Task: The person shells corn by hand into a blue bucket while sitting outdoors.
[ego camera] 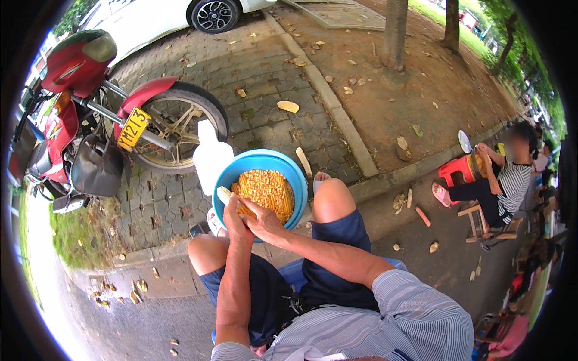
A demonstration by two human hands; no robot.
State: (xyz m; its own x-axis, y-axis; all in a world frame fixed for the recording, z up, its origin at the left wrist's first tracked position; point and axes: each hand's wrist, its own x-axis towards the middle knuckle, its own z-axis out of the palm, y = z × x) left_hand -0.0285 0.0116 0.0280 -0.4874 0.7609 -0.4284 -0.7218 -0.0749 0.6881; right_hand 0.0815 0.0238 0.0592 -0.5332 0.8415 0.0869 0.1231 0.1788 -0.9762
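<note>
A blue plastic basin [298,180] stands between my knees, holding yellow corn cobs and loose kernels [262,182]. Over its near left rim, my left hand [236,223] grips a corn cob [224,195], whose pale, mostly bare end sticks out past the fingers. My right hand [264,221] lies against the same cob from the right, fingers and thumb on it; the cob's middle is partly hidden by both hands. A pale bare cob [303,162] lies on the paving just right of the basin.
A white plastic container [212,158] stands left of the basin, near a red motorcycle's front wheel [180,128]. A stone curb [406,173] runs to the right. Another person [515,180] sits there beside a red stool [453,171]. More cobs [423,216] lie on the pavement.
</note>
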